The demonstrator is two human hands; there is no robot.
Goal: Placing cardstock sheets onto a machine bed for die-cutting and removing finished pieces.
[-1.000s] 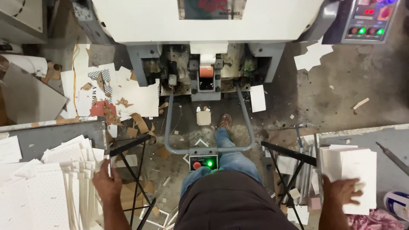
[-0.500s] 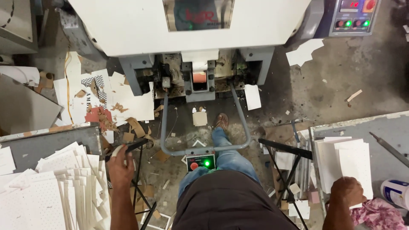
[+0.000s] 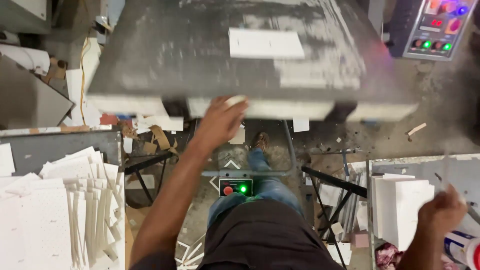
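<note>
Left hand [image 3: 220, 120] at machine table [image 3: 150, 65] edge — blurred

Hands: two, left [image 3: 218, 120] at machine bed [image 3: 150, 65] front edge, right [image 3: 442, 212] over right stack [image 3: 402, 210].
White card on bed: one [image 3: 266, 43].
Machine beds: one.
Control panels: one [image 3: 430, 25]; green lamps on it: two showed.
Pedal box: one [image 3: 235, 187], with one red button, one green lamp.
Card stacks: two groups, left pile [image 3: 55, 210], right stack.
Feet in view: one [image 3: 260, 141].
Floor scraps: many, count not possible.
</note>
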